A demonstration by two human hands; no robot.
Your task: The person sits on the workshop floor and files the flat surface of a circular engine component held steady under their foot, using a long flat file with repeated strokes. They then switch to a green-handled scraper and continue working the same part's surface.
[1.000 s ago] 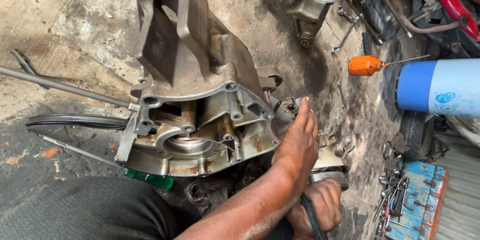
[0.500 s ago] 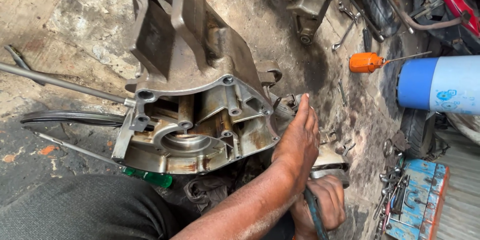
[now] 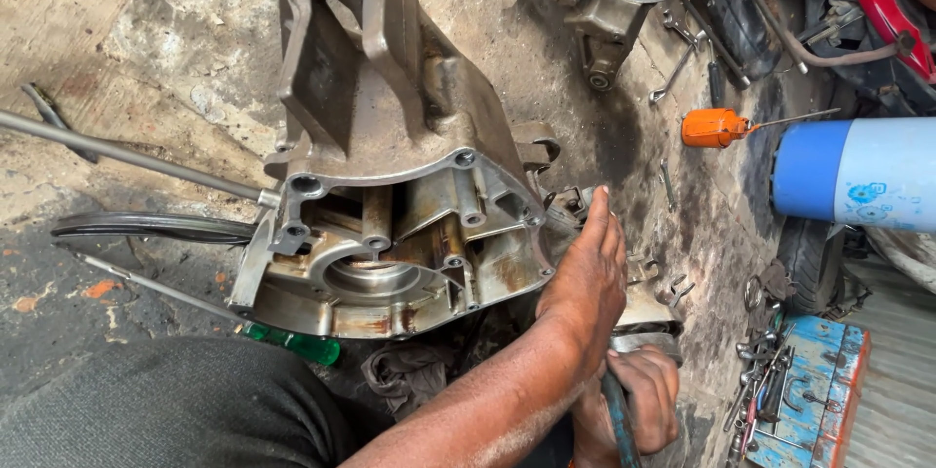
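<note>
Head view: right hand (image 3: 643,400) fisted round a blue-handled tool (image 3: 616,419); left hand (image 3: 585,283), flat and holding nothing, braces the engine casing (image 3: 390,224) on the oily floor (image 3: 117,58) beyond. A slip could tip it.

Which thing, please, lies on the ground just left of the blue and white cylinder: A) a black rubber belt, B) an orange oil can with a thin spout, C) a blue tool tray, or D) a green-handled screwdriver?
B: the orange oil can lies on the ground with its thin spout pointing right, toward the blue end of the cylinder.
</note>
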